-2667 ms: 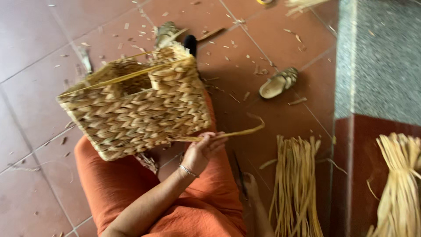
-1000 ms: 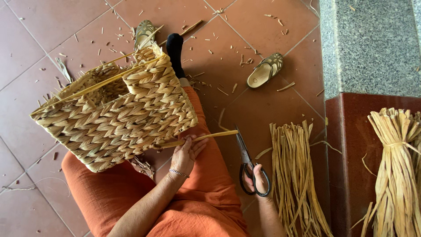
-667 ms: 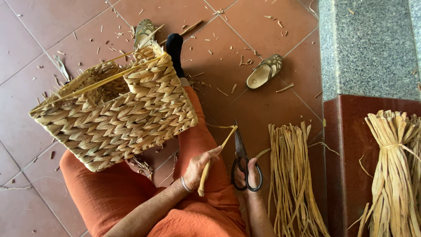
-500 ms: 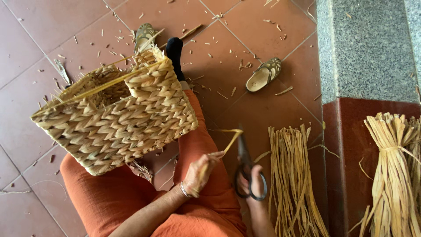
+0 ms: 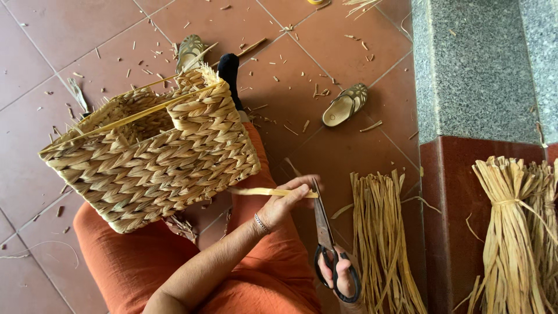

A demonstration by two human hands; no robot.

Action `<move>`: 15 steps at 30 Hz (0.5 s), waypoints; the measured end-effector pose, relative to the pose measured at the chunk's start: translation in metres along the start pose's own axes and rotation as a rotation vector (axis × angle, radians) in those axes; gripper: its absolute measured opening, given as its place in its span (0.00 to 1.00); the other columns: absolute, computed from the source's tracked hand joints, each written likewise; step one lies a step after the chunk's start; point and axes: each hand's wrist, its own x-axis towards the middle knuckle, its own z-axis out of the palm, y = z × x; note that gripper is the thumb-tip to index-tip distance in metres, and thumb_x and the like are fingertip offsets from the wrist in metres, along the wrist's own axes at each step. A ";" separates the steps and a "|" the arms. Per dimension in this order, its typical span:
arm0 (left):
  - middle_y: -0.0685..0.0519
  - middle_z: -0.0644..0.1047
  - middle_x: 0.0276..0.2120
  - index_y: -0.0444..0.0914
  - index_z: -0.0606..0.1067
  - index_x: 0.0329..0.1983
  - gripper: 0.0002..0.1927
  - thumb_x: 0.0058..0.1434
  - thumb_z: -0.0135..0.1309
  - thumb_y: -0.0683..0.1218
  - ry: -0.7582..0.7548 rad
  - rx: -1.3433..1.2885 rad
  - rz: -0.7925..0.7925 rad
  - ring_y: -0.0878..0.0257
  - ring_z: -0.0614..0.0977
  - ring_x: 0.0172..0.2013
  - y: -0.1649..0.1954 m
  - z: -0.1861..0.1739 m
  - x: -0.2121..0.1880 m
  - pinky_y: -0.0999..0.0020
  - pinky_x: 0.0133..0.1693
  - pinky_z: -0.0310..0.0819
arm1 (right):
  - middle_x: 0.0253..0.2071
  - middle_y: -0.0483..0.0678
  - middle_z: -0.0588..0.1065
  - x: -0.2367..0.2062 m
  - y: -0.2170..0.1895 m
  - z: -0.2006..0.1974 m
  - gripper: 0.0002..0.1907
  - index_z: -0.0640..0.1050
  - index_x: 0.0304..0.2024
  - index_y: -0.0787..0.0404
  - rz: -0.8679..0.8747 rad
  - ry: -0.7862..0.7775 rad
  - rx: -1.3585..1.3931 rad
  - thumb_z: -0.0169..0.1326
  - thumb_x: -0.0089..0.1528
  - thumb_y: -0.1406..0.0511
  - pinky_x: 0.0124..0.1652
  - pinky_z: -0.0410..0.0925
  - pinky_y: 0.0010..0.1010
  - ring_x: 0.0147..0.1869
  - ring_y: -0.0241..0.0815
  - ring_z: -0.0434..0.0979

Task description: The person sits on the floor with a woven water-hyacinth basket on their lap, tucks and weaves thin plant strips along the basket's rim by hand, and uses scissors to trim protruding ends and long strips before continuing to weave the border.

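A woven straw basket [image 5: 157, 157] rests on its side across my lap, on orange trousers [image 5: 133, 267]. A flat straw strand [image 5: 256, 191] runs out of the basket's lower edge to the right. My left hand [image 5: 285, 200] pinches this strand and holds it level. My right hand [image 5: 342, 278] has its fingers through the black handles of a pair of scissors [image 5: 324, 232]. The blades point up and meet the strand's free end just past my left fingertips.
A loose bundle of straw strips [image 5: 383, 232] lies on the red tile floor to my right. A tied straw bundle [image 5: 511, 232] leans by the granite pillar [image 5: 471, 64]. Two sandals [image 5: 346, 104] [image 5: 189, 51] and straw scraps lie ahead. My black-socked foot [image 5: 228, 67] points forward.
My left hand has pulled the strand from bent and slack to straight and level. My right hand has brought the scissors up until the blades reach the strand's end.
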 end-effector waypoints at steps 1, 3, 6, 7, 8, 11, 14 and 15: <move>0.55 0.78 0.48 0.33 0.70 0.63 0.29 0.69 0.54 0.58 -0.003 0.064 0.012 0.68 0.79 0.45 -0.002 -0.002 0.002 0.68 0.50 0.77 | 0.13 0.39 0.60 0.001 0.000 0.002 0.45 0.66 0.22 0.60 -0.015 -0.005 0.009 0.42 0.54 0.26 0.16 0.52 0.24 0.15 0.30 0.57; 0.54 0.79 0.42 0.32 0.74 0.56 0.23 0.72 0.54 0.56 -0.005 0.113 0.023 0.67 0.79 0.40 -0.007 -0.004 0.002 0.69 0.48 0.76 | 0.18 0.40 0.61 0.002 -0.001 0.005 0.46 0.67 0.28 0.61 -0.024 -0.006 0.032 0.43 0.51 0.25 0.19 0.53 0.24 0.18 0.31 0.58; 0.54 0.78 0.37 0.32 0.75 0.51 0.19 0.75 0.53 0.55 -0.008 0.111 0.022 0.67 0.78 0.37 -0.013 -0.003 -0.002 0.69 0.45 0.75 | 0.26 0.42 0.63 0.006 -0.003 0.012 0.50 0.67 0.36 0.64 -0.024 -0.041 0.069 0.42 0.49 0.23 0.25 0.57 0.25 0.25 0.32 0.61; 0.54 0.78 0.36 0.32 0.76 0.51 0.20 0.75 0.52 0.55 -0.018 0.141 0.017 0.67 0.78 0.36 -0.013 -0.002 -0.004 0.70 0.44 0.75 | 0.29 0.42 0.63 0.007 -0.005 0.014 0.51 0.66 0.37 0.64 -0.036 -0.078 0.078 0.41 0.51 0.23 0.28 0.58 0.25 0.28 0.32 0.61; 0.54 0.79 0.35 0.32 0.77 0.51 0.20 0.76 0.50 0.55 -0.030 0.170 0.011 0.68 0.78 0.36 -0.013 -0.002 -0.006 0.70 0.44 0.75 | 0.31 0.42 0.63 0.008 -0.006 0.016 0.51 0.66 0.38 0.65 -0.049 -0.114 0.087 0.39 0.53 0.23 0.31 0.58 0.24 0.30 0.32 0.62; 0.55 0.79 0.35 0.35 0.78 0.54 0.22 0.73 0.47 0.57 -0.029 0.245 -0.028 0.68 0.78 0.35 -0.005 0.000 -0.011 0.70 0.43 0.75 | 0.29 0.42 0.62 0.011 -0.010 0.022 0.53 0.66 0.38 0.65 -0.029 -0.092 0.031 0.38 0.48 0.21 0.29 0.58 0.25 0.28 0.33 0.61; 0.54 0.81 0.37 0.35 0.77 0.56 0.25 0.75 0.43 0.59 -0.140 0.220 -0.106 0.67 0.80 0.37 0.003 0.001 -0.016 0.70 0.46 0.76 | 0.28 0.43 0.62 0.011 -0.013 0.022 0.54 0.66 0.38 0.65 0.048 -0.095 0.045 0.37 0.46 0.21 0.27 0.59 0.26 0.26 0.33 0.60; 0.54 0.81 0.38 0.36 0.77 0.56 0.26 0.74 0.42 0.60 -0.164 0.254 -0.123 0.67 0.81 0.38 0.004 0.002 -0.018 0.70 0.46 0.77 | 0.28 0.43 0.63 0.010 -0.013 0.022 0.54 0.66 0.38 0.65 0.032 -0.122 0.054 0.37 0.47 0.21 0.28 0.58 0.26 0.27 0.32 0.60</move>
